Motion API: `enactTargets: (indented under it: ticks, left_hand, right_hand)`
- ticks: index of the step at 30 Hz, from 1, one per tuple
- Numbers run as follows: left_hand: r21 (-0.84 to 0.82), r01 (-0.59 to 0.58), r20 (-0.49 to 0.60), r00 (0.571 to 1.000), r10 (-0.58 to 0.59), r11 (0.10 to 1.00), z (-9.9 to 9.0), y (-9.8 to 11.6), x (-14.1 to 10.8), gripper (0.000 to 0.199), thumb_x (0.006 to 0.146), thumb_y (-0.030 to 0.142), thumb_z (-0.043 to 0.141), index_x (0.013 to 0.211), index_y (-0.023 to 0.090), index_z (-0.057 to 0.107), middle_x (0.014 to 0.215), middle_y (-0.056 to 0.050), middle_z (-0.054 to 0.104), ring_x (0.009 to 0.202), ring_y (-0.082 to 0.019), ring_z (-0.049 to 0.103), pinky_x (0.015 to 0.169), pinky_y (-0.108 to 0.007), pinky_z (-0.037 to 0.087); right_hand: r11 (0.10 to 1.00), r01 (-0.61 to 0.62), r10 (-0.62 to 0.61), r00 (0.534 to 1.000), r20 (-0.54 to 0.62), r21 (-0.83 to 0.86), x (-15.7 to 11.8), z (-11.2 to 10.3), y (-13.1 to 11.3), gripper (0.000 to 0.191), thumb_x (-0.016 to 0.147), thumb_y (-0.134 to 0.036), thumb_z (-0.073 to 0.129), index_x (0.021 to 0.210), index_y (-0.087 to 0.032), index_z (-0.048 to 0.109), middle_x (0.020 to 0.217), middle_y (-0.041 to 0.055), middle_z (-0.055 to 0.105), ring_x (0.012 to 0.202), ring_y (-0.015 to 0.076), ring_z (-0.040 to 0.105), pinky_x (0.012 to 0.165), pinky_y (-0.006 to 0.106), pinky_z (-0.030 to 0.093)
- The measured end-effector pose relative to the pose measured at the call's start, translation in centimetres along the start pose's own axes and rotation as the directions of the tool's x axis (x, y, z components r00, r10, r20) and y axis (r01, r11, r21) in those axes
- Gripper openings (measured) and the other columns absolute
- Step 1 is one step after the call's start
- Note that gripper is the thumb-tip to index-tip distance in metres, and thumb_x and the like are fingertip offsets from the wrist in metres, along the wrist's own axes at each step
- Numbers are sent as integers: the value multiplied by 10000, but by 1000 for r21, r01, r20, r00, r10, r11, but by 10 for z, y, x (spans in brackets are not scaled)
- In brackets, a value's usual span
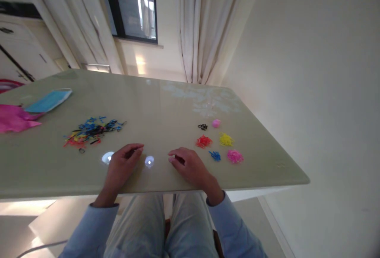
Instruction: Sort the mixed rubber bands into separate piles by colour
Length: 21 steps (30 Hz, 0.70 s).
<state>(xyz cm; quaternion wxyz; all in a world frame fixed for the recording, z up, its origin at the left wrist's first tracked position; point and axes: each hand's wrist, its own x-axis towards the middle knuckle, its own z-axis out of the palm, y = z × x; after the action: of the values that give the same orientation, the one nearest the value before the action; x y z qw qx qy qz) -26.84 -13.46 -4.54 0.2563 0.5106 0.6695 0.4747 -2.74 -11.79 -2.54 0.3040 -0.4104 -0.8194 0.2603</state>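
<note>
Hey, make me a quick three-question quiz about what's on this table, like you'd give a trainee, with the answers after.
1. Which hand is nearer the mixed-colour pile?
A) the left hand
B) the right hand
2. True or false: on the table, the small blue pile lies closer to the person than the small black pile.
3. Fill in: beside the pink item at the far left lies a light-blue ____.

Key:
1. A
2. True
3. face mask

Table (pixel 148 107) with mixed pile (pixel 94 130), small heaps (pixel 204 141), mask (pixel 49 101)
</note>
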Motion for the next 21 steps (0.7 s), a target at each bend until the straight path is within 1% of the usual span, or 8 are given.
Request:
enactTargets:
  ticks: [2, 4, 10, 13, 15, 16, 19, 21]
  left_hand:
    - [-29, -11, 1, 1000, 11, 999, 0, 1, 0, 377, 725, 503, 637, 894, 182, 740, 817, -53, 745, 712, -185, 651, 666, -278, 511]
    - [-47, -15, 2, 1000, 15, 999, 1, 0, 0, 379, 728, 500, 636, 889, 172, 739, 779, -52, 733, 678, -178, 637, 644, -278, 502]
    - [-96, -32, 46, 998, 36, 995, 2, -2, 2, 350, 743, 477, 637, 867, 166, 742, 735, -41, 708, 639, -159, 608, 602, -266, 474]
    - [-140, 3, 100, 995, 11, 990, -6, -1, 6, 370, 733, 483, 652, 893, 160, 737, 689, -35, 691, 607, -156, 605, 587, -269, 479]
    - [-140, 25, 90, 996, -13, 990, -17, -2, 13, 408, 718, 493, 663, 935, 153, 728, 669, -31, 684, 589, -157, 609, 584, -273, 488]
    - [-126, 30, 59, 998, -23, 992, -25, -4, 18, 428, 706, 499, 666, 944, 147, 724, 669, -33, 685, 586, -160, 614, 581, -274, 491]
    - [-16, 39, -103, 994, -40, 999, -57, -15, 35, 451, 682, 502, 634, 928, 134, 719, 722, -57, 705, 603, -174, 634, 565, -274, 494]
    - [141, 80, -214, 976, -48, 987, -82, -25, 48, 411, 695, 453, 588, 927, 144, 728, 775, -75, 727, 641, -191, 651, 594, -285, 502]
  right_hand:
    - [1000, -7, 7, 999, 35, -11, 6, 9, 6, 182, 901, -228, 595, 1013, -202, 736, 870, 48, 722, 767, 159, 622, 728, 275, 451]
    - [1000, -21, 21, 1000, 15, -16, 8, 12, 13, 176, 908, -224, 584, 996, -199, 734, 892, 54, 724, 792, 164, 628, 751, 285, 456]
    - [999, 31, -31, 999, 11, 37, 2, 10, 19, 169, 927, -227, 556, 948, -198, 721, 900, 56, 716, 825, 169, 636, 770, 293, 470]
    - [998, 35, -35, 999, 8, 49, 1, 10, 18, 171, 925, -226, 548, 930, -195, 716, 896, 62, 716, 835, 180, 643, 777, 304, 477]
    - [997, 41, -42, 999, 7, 60, 2, 10, 17, 183, 932, -238, 538, 929, -199, 716, 900, 65, 717, 848, 187, 646, 785, 311, 481]
    - [997, 45, -46, 999, 7, 63, 2, 10, 17, 192, 938, -247, 531, 926, -203, 717, 898, 64, 717, 847, 189, 647, 785, 313, 482]
    - [996, 58, -59, 998, 4, 64, 2, 11, 18, 211, 950, -269, 518, 919, -211, 719, 877, 60, 714, 830, 191, 644, 773, 318, 484]
    - [996, 64, -64, 998, 4, 63, 1, 11, 19, 211, 950, -274, 516, 916, -214, 716, 866, 59, 712, 825, 195, 645, 767, 323, 485]
